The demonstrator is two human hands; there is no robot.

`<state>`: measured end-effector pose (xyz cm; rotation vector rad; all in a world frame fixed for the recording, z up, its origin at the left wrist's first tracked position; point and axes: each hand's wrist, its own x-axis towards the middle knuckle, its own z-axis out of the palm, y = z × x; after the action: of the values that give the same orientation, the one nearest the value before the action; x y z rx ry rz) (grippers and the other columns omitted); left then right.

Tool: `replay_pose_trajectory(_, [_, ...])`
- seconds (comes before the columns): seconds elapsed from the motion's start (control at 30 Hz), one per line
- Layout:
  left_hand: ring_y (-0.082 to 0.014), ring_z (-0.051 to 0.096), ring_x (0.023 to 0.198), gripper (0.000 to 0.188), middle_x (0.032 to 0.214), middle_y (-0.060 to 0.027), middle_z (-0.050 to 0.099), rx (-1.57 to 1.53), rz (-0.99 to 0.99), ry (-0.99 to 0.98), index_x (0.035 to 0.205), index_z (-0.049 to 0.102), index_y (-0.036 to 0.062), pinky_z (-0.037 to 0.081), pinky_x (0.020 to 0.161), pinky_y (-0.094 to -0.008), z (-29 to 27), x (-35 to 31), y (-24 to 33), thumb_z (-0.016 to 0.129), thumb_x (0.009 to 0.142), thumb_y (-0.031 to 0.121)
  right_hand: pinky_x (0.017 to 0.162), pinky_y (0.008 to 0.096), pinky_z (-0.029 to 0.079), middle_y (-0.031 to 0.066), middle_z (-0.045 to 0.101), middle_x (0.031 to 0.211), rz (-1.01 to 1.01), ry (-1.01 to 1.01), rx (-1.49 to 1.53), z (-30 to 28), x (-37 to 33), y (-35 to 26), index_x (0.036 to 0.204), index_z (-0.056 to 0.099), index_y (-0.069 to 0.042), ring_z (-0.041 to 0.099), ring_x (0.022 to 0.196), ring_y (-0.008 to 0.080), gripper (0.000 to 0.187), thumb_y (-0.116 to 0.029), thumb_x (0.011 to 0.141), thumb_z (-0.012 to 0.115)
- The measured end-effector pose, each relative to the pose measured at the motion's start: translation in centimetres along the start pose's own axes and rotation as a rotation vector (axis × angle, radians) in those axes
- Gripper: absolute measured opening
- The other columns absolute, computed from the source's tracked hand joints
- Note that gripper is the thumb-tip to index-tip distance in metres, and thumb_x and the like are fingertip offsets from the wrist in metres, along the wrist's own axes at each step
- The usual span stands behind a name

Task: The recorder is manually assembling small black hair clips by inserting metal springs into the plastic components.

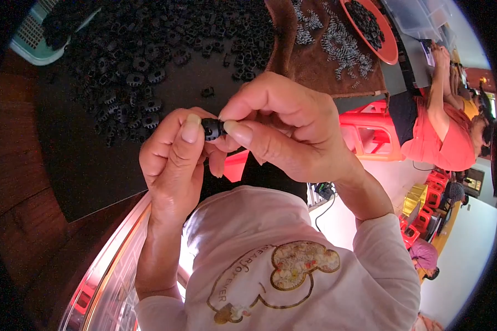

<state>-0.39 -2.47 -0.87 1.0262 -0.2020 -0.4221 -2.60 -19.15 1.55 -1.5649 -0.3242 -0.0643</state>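
Between my two hands, above the near edge of the black work surface, is a small black toothed hair claw clip. My left hand pinches its left side, thumb on top and fingers curled beneath. The thumb and forefinger of my right hand close on its right end. Those fingertips cover part of the clip, so I cannot tell whether a spring sits there. Just beyond lies one loose black piece. A large heap of black clip pieces spreads over the far left and middle.
Small metal springs lie scattered on a brown cloth at the far right. Beside them stands a red basin of black pieces. A pale green basket is at the far left. Right of me are a red stool and a seated person.
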Motion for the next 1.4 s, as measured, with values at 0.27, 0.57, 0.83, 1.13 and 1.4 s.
replay_pose_trajectory(0.27, [-0.0086,0.055,0.068,0.028,0.083,-0.0048,0.062,-0.062,-0.022,-0.084,0.105,0.06,-0.0021,0.044,0.057,-0.0213,-1.0,0.0,-0.2,0.05,0.097,0.023,0.059,0.0245,0.05,0.0068,0.061,0.074,0.063,-0.003,0.036,0.0,-0.1,-0.7,0.092,0.052,0.001,0.065,0.068,0.0131,0.003,0.001,0.09,0.054])
replay_pose_trajectory(0.57, [-0.009,0.053,0.062,0.029,0.08,-0.0048,0.061,-0.013,0.01,-0.021,0.105,0.06,-0.0025,0.041,0.05,-0.0217,-0.6,0.0,-0.2,0.05,0.097,0.024,0.06,0.0242,0.049,0.0063,0.06,0.074,0.117,-0.014,0.05,-0.1,0.1,-1.2,0.093,0.052,0.001,0.065,0.069,0.0125,0.003,0.001,0.091,0.054])
replay_pose_trajectory(0.83, [-0.0091,0.053,0.063,0.028,0.081,-0.0044,0.061,-0.018,0.019,-0.021,0.102,0.061,-0.0013,0.042,0.052,-0.0218,-0.5,0.3,0.1,0.052,0.096,0.024,0.06,0.0236,0.049,0.0058,0.06,0.075,0.124,-0.015,0.05,-0.2,0.2,-1.2,0.094,0.052,0.001,0.064,0.068,0.0116,0.003,0.001,0.091,0.054])
replay_pose_trajectory(1.13, [-0.0063,0.048,0.058,0.03,0.077,-0.0042,0.061,0.054,-0.014,0.019,0.09,0.059,0.0008,0.039,0.052,-0.0198,0.2,0.3,0.8,0.047,0.099,0.026,0.062,0.0224,0.049,0.0051,0.06,0.079,0.155,-0.031,0.117,-0.4,0.3,-1.1,0.095,0.052,0.002,0.063,0.072,0.0099,0.004,-0.002,0.093,0.054])
replay_pose_trajectory(1.4, [-0.0062,0.048,0.058,0.029,0.078,-0.0045,0.062,0.039,0.013,-0.016,0.089,0.059,0.0002,0.038,0.052,-0.0193,-0.2,0.5,0.4,0.048,0.099,0.026,0.063,0.0226,0.049,0.0053,0.061,0.078,0.192,-0.013,0.17,-0.3,0.2,-1.1,0.095,0.053,0.002,0.062,0.072,0.0093,0.005,-0.003,0.093,0.054])
